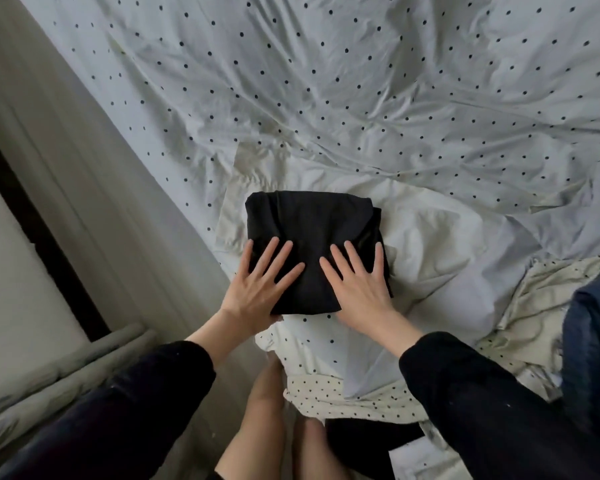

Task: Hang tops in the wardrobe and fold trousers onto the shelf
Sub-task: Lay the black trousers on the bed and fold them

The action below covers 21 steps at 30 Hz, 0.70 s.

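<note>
Pressing flat, straight-fingered, the left hand and right hand grip nothing, so the folded black fabric trousers may unfold when lifted off the rumpled dotted bed.

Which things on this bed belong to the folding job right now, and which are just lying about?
In the job:
- folded black fabric garment
- left hand, pressing flat on it
- right hand, pressing flat on it

Lying about:
- white dotted bed sheet
- crumpled plain white cloth under the garment
- dark blue denim item, right edge
</note>
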Motion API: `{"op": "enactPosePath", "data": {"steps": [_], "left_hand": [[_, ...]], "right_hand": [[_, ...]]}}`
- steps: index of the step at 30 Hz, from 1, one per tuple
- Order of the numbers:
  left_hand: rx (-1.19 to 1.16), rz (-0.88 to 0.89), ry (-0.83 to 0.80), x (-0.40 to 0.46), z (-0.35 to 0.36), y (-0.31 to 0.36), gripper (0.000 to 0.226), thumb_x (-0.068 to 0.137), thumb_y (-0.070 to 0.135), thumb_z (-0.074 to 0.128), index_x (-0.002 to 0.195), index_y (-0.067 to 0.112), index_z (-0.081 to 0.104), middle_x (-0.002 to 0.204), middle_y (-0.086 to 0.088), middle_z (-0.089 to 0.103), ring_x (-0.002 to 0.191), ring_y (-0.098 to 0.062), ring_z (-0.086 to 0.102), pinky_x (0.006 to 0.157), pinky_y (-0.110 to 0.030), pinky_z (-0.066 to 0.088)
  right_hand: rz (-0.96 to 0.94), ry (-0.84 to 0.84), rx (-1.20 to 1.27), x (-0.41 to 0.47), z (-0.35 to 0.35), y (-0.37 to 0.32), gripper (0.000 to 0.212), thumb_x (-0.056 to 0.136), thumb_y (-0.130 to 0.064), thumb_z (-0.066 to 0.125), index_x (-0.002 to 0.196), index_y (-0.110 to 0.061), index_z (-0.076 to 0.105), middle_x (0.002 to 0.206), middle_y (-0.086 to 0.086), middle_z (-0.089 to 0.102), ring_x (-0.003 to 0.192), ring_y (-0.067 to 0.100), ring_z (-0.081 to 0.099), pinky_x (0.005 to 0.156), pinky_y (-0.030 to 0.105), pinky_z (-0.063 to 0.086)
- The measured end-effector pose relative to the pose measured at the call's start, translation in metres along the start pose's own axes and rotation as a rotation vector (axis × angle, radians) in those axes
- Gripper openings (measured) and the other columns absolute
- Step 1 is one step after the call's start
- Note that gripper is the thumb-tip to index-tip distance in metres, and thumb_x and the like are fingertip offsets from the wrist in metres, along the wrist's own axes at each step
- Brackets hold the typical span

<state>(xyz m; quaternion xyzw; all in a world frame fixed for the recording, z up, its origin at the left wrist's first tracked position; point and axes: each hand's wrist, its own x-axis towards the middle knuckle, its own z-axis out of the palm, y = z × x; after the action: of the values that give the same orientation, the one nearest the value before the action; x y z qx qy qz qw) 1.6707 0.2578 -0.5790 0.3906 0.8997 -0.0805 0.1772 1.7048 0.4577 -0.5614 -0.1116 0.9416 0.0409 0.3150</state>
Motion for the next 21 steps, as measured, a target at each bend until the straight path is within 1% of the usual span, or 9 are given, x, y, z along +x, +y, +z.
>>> {"op": "enactPosePath", "data": {"steps": [3,5,7,9,11,13,15,17,21], "left_hand": [[0.05,0.013,-0.095,0.012,0.005,-0.006,0.127,0.061,0.07,0.066,0.143,0.029,-0.022,0.15,-0.016,-0.026,0.141,-0.035,-0.018,0.107,-0.065,-0.014],[0.06,-0.021,-0.107,0.025,0.009,-0.008,0.126,0.067,0.071,0.061,0.137,0.029,-0.035,0.148,-0.016,-0.033,0.141,-0.037,-0.021,0.106,-0.065,-0.014],[0.037,-0.055,-0.145,0.041,0.018,-0.012,0.119,0.073,0.069,0.056,0.136,0.031,-0.037,0.149,-0.018,-0.032,0.14,-0.039,-0.021,0.107,-0.063,-0.01],[0.016,-0.057,-0.091,0.053,0.029,-0.015,0.12,0.069,0.062,0.066,0.143,0.031,-0.024,0.153,-0.023,-0.019,0.142,-0.043,-0.011,0.109,-0.064,0.005],[0.02,-0.06,-0.008,0.06,0.045,-0.014,0.124,0.054,0.047,0.08,0.148,0.03,0.001,0.154,-0.027,0.005,0.141,-0.046,0.01,0.103,-0.065,0.025],[0.018,-0.055,0.065,0.065,0.06,-0.01,0.109,0.059,0.027,0.08,0.147,0.027,0.016,0.15,-0.029,0.019,0.138,-0.048,0.02,0.096,-0.065,0.036],[0.016,-0.054,0.154,0.066,0.067,-0.004,0.084,0.073,0.006,0.061,0.146,0.024,0.023,0.147,-0.03,0.028,0.134,-0.05,0.026,0.092,-0.065,0.04],[-0.007,-0.073,0.206,0.066,0.068,0.0,0.079,0.072,-0.004,0.053,0.142,0.021,0.029,0.143,-0.031,0.035,0.131,-0.051,0.032,0.088,-0.065,0.042],[-0.043,-0.082,0.223,0.064,0.054,-0.005,0.102,0.045,-0.006,0.082,0.134,0.017,0.037,0.134,-0.03,0.047,0.124,-0.051,0.043,0.081,-0.064,0.046]], "right_hand": [[0.02,0.111,-0.004,0.008,0.015,0.005,0.118,0.049,-0.07,0.075,0.145,-0.013,0.036,0.152,0.017,0.03,0.14,0.034,0.027,0.108,0.064,0.012],[0.028,0.091,-0.01,0.019,0.019,0.011,0.128,0.049,-0.073,0.073,0.15,-0.015,0.019,0.156,0.017,0.018,0.143,0.036,0.017,0.108,0.065,0.008],[0.026,0.076,0.001,0.039,0.022,0.013,0.132,0.058,-0.071,0.069,0.147,-0.022,-0.014,0.158,0.015,-0.009,0.145,0.037,-0.006,0.108,0.067,0.0],[0.018,0.024,0.022,0.056,0.025,0.014,0.129,0.066,-0.068,0.066,0.142,-0.025,-0.028,0.155,0.013,-0.025,0.143,0.036,-0.019,0.107,0.069,0.001],[0.016,0.02,0.065,0.068,0.033,0.017,0.121,0.071,-0.062,0.067,0.147,-0.027,-0.021,0.154,0.012,-0.026,0.143,0.035,-0.02,0.107,0.069,0.005],[0.023,0.038,0.09,0.075,0.042,0.017,0.112,0.072,-0.048,0.073,0.151,-0.026,-0.004,0.157,0.015,-0.013,0.145,0.037,-0.008,0.106,0.07,0.012],[0.032,0.077,0.096,0.077,0.053,0.014,0.108,0.06,-0.031,0.083,0.149,-0.022,0.024,0.156,0.02,0.015,0.143,0.041,0.017,0.1,0.071,0.025],[0.04,0.127,0.133,0.076,0.058,0.012,0.1,0.05,-0.018,0.086,0.141,-0.018,0.043,0.148,0.021,0.035,0.135,0.042,0.035,0.093,0.07,0.035],[0.0,0.136,0.24,0.068,0.039,0.014,0.081,0.079,-0.01,0.067,0.149,-0.019,0.027,0.156,0.014,0.02,0.143,0.036,0.019,0.107,0.061,0.03]]}}
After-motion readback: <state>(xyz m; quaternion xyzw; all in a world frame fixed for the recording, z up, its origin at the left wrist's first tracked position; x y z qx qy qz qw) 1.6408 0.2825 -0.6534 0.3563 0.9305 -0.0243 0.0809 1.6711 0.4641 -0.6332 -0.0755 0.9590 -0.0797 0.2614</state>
